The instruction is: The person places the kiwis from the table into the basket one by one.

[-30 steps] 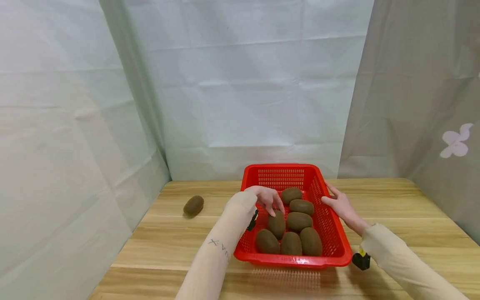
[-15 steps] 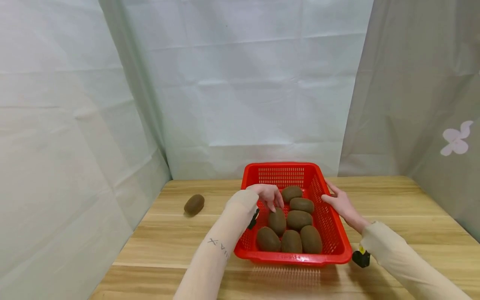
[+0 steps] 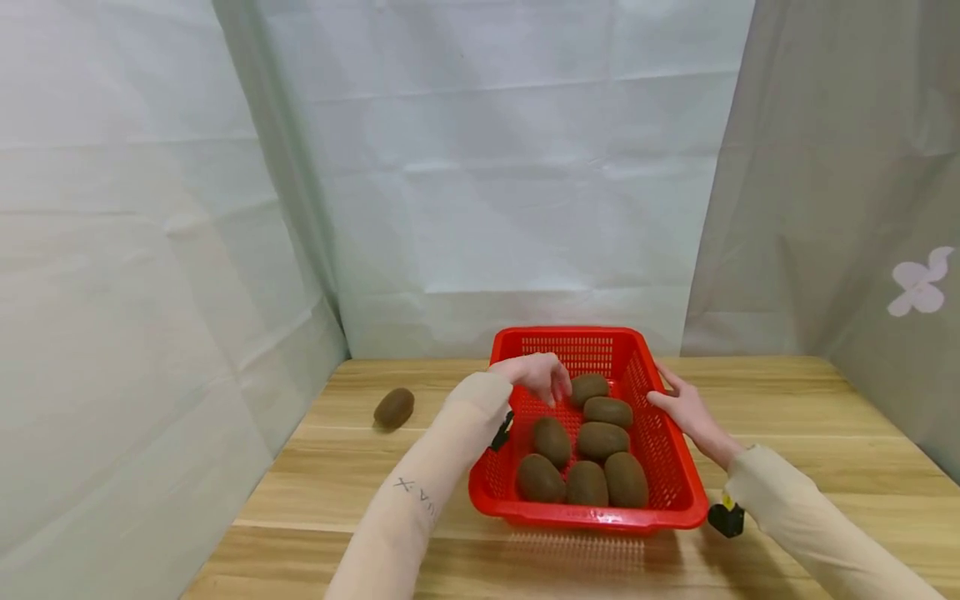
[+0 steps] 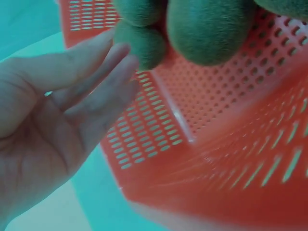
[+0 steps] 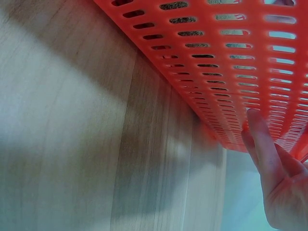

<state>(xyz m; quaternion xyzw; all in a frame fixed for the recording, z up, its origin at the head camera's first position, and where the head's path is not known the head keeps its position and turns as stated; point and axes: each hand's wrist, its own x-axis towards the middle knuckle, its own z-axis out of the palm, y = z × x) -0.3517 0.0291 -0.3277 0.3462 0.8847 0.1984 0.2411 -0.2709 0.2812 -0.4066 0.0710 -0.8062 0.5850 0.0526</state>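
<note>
A red plastic basket (image 3: 588, 518) stands on the wooden table with several brown kiwis (image 3: 603, 441) lying inside. My left hand (image 3: 542, 377) hovers over its left half, holding nothing, fingers relaxed and pointing down. Just below and nearer to me lies a kiwi (image 3: 552, 442) on the basket floor. In the left wrist view the left hand (image 4: 62, 96) has its thumb and fingers extended near the kiwis. My right hand (image 3: 686, 412) grips the basket's right rim, thumb over the top and fingers along the outer wall. The right wrist view shows those fingers (image 5: 262, 139) against the slotted side.
One more kiwi (image 3: 394, 408) lies on the table (image 3: 322, 492), left of the basket. Pale cloth sheets (image 3: 480, 183) hang behind the table and along both sides. A black wrist camera (image 3: 726, 520) sits under the right wrist.
My left hand has let go of the kiwi in the basket's left half and lifted up and away from it. The right hand has stayed at the rim.
</note>
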